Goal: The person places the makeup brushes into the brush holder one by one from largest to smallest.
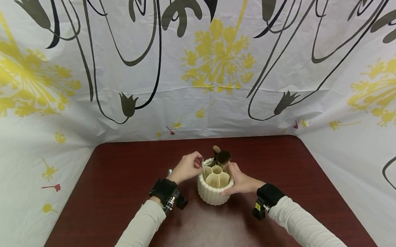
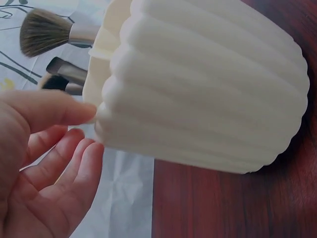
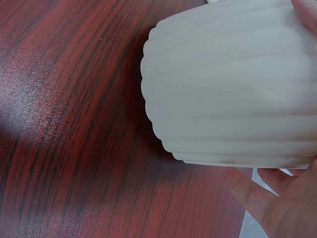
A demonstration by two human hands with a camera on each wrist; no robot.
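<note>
Sleeves (image 1: 138, 231) are seen nearest; cup (image 1: 213, 196) is held by right hand (image 1: 241, 180), any hold by left hand (image 1: 187, 166) cannot be told; brushes (image 1: 223, 158) are placed far, near slots (image 1: 217, 180) unfilled.

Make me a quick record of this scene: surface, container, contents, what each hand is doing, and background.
Surface: dark red-brown table
Container: cream ribbed holder, standing upright
Interior: dividers around a round central tube
Contents: several brushes, bristle ends up, toward the far side
Left hand: at the rim; unclear whether it pinches anything
Right hand: grips the holder's right side
Background: white sheet with yellow and dark floral print
</note>
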